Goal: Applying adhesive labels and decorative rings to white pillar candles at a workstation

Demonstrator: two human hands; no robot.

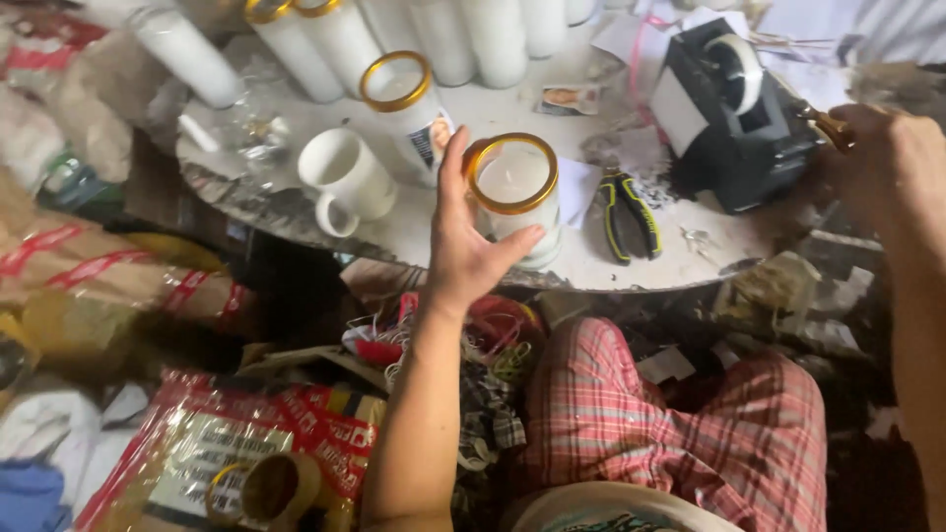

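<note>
Left hand (463,246) wraps the gold-rimmed glass jar candle with white wax (514,197) at the near edge of the round white table (414,232), thumb on the front wall, fingers curled round the far side. Right hand (887,158) is closed on a small gold-tipped tool (826,126) beside the black tape dispenser (734,113) near the right edge. Best to keep the jar upright and flat on the table, grip low, clear of the yellow-handled pliers (628,212).
</note>
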